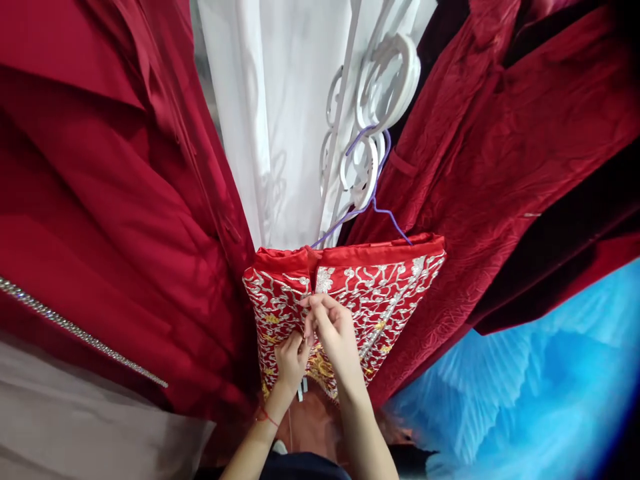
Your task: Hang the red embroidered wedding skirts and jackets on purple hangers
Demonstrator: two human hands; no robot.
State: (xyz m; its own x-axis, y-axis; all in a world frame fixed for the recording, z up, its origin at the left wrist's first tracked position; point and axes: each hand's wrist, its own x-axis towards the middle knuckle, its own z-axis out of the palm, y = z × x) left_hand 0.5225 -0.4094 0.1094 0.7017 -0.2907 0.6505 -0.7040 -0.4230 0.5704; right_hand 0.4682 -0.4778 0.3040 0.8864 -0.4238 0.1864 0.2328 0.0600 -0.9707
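Centrally, embroidered garment [385,293], pinched by left hand [291,360] and right hand [334,328], hung on scrollwork [414,75] amid red gowns [465,213]

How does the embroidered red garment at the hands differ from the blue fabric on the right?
The embroidered red garment carries silvery and gold patterns; the blue fabric shows fine pleats. Left hand and right hand touch the garment; neither touches the blue fabric. Both are cloth.

The left forearm [259,430] and right forearm [366,423] slant inward, uncrossed. The right hand [336,327] sits farther forward, palm turned inward, its fingers [324,317] bent in a pinch; the left hand [290,360], just beside it and lower, curls inward too.
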